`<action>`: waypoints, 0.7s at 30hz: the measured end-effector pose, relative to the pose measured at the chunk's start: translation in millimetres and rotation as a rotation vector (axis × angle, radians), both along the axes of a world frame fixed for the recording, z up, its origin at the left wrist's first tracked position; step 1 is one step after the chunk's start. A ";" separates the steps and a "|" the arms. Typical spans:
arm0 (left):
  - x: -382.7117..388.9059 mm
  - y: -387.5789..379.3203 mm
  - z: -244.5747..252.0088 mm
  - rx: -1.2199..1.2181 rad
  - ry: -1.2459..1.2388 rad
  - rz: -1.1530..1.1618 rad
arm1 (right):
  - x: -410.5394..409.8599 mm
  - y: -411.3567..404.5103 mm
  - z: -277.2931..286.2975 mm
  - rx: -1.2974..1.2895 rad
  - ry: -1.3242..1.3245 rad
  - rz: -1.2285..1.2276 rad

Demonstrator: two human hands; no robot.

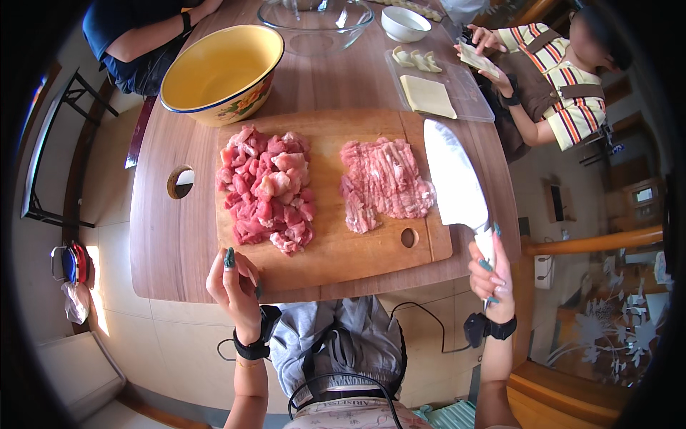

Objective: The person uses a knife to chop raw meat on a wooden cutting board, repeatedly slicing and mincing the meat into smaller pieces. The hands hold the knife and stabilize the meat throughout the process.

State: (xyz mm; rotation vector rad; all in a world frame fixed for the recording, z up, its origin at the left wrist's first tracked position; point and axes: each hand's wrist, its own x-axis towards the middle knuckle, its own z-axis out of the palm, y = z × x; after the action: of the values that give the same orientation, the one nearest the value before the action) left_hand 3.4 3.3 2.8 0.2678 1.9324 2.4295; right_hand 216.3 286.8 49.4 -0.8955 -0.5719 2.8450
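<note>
My right hand [493,273] grips the handle of a broad kitchen knife [455,174], its blade raised at the cutting board's right edge, beside the meat. On the wooden cutting board [327,236] lies a flattened patch of finely chopped meat [383,182], scored with many cut lines. To its left sits a heap of raw meat chunks [268,187], pink with pale fat. My left hand [233,279] is at the board's near left edge, fingers curled and thumb raised, with nothing visible in it; whether it touches the board I cannot tell.
A yellow enamel basin [220,69] stands behind the board, near a glass bowl [316,24] and a white bowl [405,24]. Dumplings [415,59] and stacked wrappers [427,96] lie on a clear plastic sheet [477,99]. One person at right holds a wrapper [478,59]; another sits at far left.
</note>
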 end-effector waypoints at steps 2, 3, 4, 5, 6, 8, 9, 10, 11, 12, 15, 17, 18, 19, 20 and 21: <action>-0.2 -0.3 -0.2 -0.012 -0.011 0.001 | 6.7 -7.1 -6.9 0.040 -0.031 0.027; -0.4 -0.5 -0.6 -0.031 0.009 -0.010 | 10.4 -11.0 -9.7 0.045 0.013 0.063; -0.6 -1.0 -1.1 -0.045 0.021 -0.017 | 13.6 -13.9 -12.1 0.040 0.014 0.052; -0.9 -1.2 -2.0 -0.063 0.033 -0.017 | 17.0 -16.7 -13.9 0.025 -0.001 0.013; -1.0 -1.5 -2.8 -0.064 0.044 -0.022 | 19.9 -19.2 -15.5 0.007 0.013 0.001; -1.2 -1.6 -4.7 -0.083 0.061 -0.009 | 24.9 -23.3 -17.4 -0.040 0.062 -0.026; -1.2 -1.5 -5.6 -0.078 0.075 -0.014 | 26.9 -25.1 -17.9 -0.051 0.083 -0.031; -1.2 -1.1 -6.5 -0.079 0.085 -0.014 | 28.2 -27.1 -18.5 -0.060 0.105 -0.037; -1.2 -0.6 -7.3 -0.078 0.090 0.002 | 29.1 -29.2 -18.9 -0.113 0.130 -0.082; -1.1 -0.1 -7.8 -0.068 0.092 -0.005 | 29.6 -31.7 -19.1 -0.094 0.103 -0.067; -1.8 2.2 -8.1 -0.056 0.097 0.000 | 28.5 -40.7 -20.4 -0.204 0.133 -0.095; -1.6 2.4 -7.6 -0.087 0.092 0.007 | 26.9 -48.1 -22.3 -0.309 0.199 -0.116; -1.5 2.6 -7.4 -0.102 0.102 0.009 | 25.9 -52.5 -23.5 -0.302 0.202 -0.117; -1.1 2.6 -7.1 -0.111 0.101 0.008 | 24.1 -56.2 -25.1 -0.292 0.218 -0.101; -1.0 3.0 -7.0 -0.118 0.099 0.014 | 22.2 -60.3 -26.6 -0.301 0.212 -0.102; -0.7 3.3 -6.9 -0.121 0.102 0.025 | 19.4 -63.9 -28.5 -0.331 0.245 -0.095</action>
State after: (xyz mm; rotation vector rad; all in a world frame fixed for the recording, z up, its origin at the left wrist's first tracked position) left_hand 2.7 6.6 -4.0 0.3729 2.1274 2.3448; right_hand 235.6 222.9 20.9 -0.5773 -0.0297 2.9459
